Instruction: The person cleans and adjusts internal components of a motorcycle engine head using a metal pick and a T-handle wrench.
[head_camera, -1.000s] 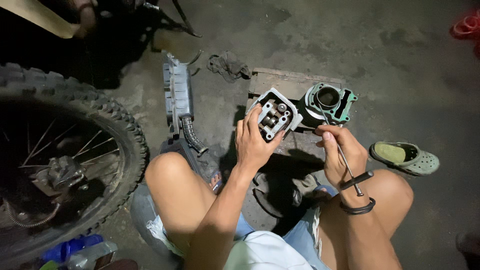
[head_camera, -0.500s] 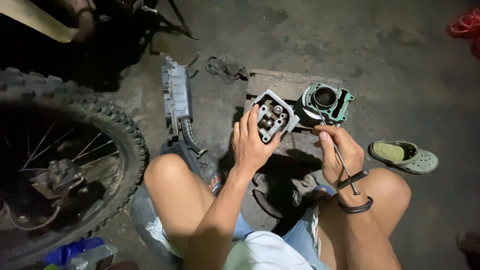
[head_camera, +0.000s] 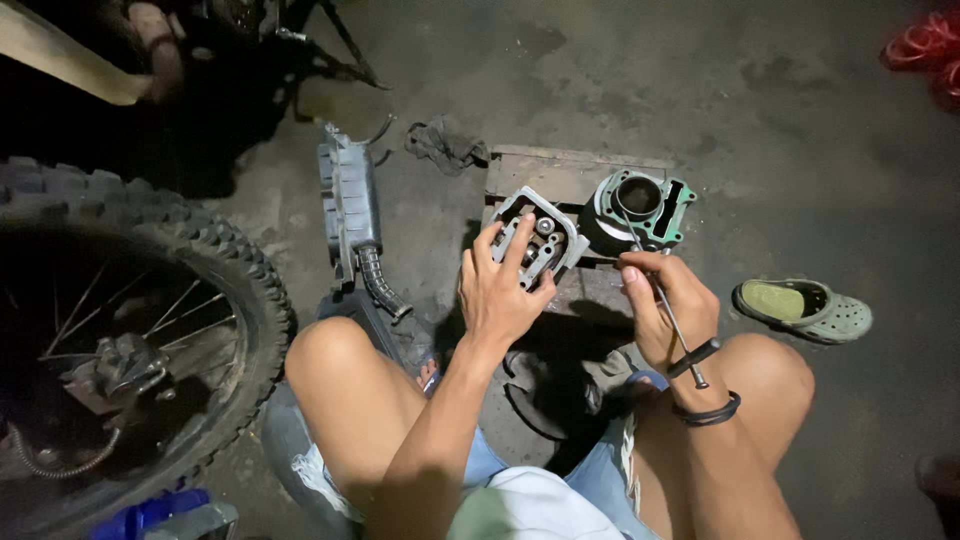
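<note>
Head view: over the last second very little has changed. The left hand (head_camera: 505, 290) still grips the cylinder head (head_camera: 537, 238), fingers curled over its near edge, holding it tilted above the wooden board (head_camera: 560, 172) just as before. The right hand (head_camera: 665, 305) has stayed closed on a thin rod tool (head_camera: 668, 310), pinched near the top, its T-handle end hanging down by the wrist; its tip has crept slightly nearer the green cylinder (head_camera: 640, 205), which stands on the board just right of the head. The work looks like steady probing or cleaning of the parts, not yet a new step.

No packages, labels or signs can be made out. A blue object (head_camera: 150, 512) sits at the lower left, too dark to identify. A knobbly tyre (head_camera: 240, 290) fills the left, a grey plastic housing (head_camera: 348, 205) and a rag (head_camera: 447, 143) lie on the floor, a green clog (head_camera: 805, 308) to the right.
</note>
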